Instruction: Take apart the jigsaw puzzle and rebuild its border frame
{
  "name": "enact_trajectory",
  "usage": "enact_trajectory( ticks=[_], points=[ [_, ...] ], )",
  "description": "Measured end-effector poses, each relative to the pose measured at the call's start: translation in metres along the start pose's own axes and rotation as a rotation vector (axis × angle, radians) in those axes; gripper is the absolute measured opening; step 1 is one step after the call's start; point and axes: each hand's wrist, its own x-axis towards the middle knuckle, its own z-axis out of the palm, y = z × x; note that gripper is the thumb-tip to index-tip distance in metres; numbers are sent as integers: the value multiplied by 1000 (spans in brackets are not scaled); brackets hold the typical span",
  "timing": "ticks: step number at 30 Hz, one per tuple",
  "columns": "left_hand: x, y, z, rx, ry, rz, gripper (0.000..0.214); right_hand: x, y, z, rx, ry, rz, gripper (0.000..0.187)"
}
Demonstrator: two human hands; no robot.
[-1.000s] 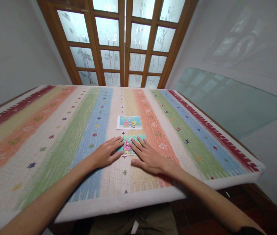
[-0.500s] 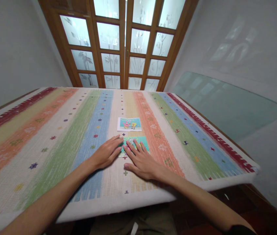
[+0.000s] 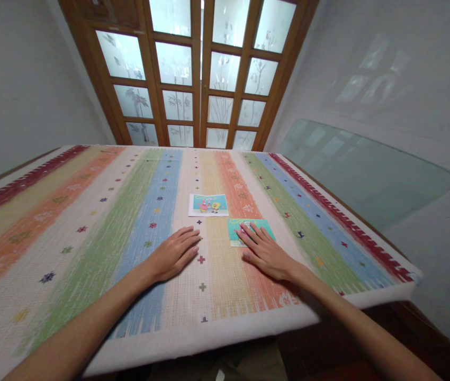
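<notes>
My right hand point(image 3: 263, 251) lies flat, fingers stretched out, on a small teal cartoon jigsaw puzzle point(image 3: 236, 230) that sits on the orange stripe of the table cover. My left hand point(image 3: 172, 254) rests palm down and open on the cloth to the left of it, touching nothing else. A white-bordered cartoon picture card point(image 3: 208, 205) lies just beyond both hands, on the pale middle stripe.
The table carries a striped, many-coloured woven cloth point(image 3: 90, 222), its near edge close to my body. Wooden doors with frosted glass panes point(image 3: 193, 74) stand behind the table. A glass sheet point(image 3: 368, 169) leans on the right wall.
My right hand has slid the puzzle to the right, from the middle stripe onto the orange one. My left hand has come off the puzzle and stays roughly where it was.
</notes>
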Motion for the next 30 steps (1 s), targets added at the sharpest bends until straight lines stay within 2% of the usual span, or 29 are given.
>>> enact_trajectory(
  ticks=[6, 11, 18, 30],
  points=[
    [0, 2, -1, 5, -44, -28, 40, 16, 55, -5, 21, 24, 10, 65],
    [0, 4, -3, -7, -39, -32, 39, 48, 79, -11, 25, 18, 29, 70],
    [0, 5, -4, 14, -59, -39, 40, 82, 88, -15, 29, 25, 1, 75],
    [1, 5, -4, -19, -29, -28, 39, 82, 86, -16, 53, 69, -34, 74]
  ],
)
